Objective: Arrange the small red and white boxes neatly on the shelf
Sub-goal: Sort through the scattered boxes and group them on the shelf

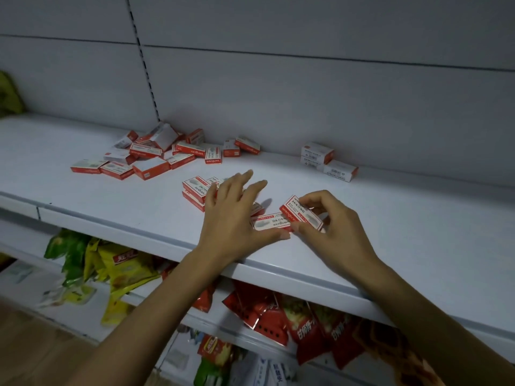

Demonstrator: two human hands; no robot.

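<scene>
Several small red and white boxes lie on a white shelf (111,207). My right hand (328,227) pinches one box (299,214), tilted, just above the shelf. My left hand (237,213), fingers straight and spread, lies over a flat box (270,222), its thumb at that box's near edge. A two-high stack of boxes (195,192) stands behind my left hand. A jumbled pile (150,154) sits at the back left. Three boxes (323,158) stand by the back wall on the right, two of them stacked.
The shelf's back panel (306,101) rises right behind the boxes. Below the shelf's front edge hang yellow and green snack bags (117,268) and red snack bags (278,316). A green bag (8,93) shows at the far left.
</scene>
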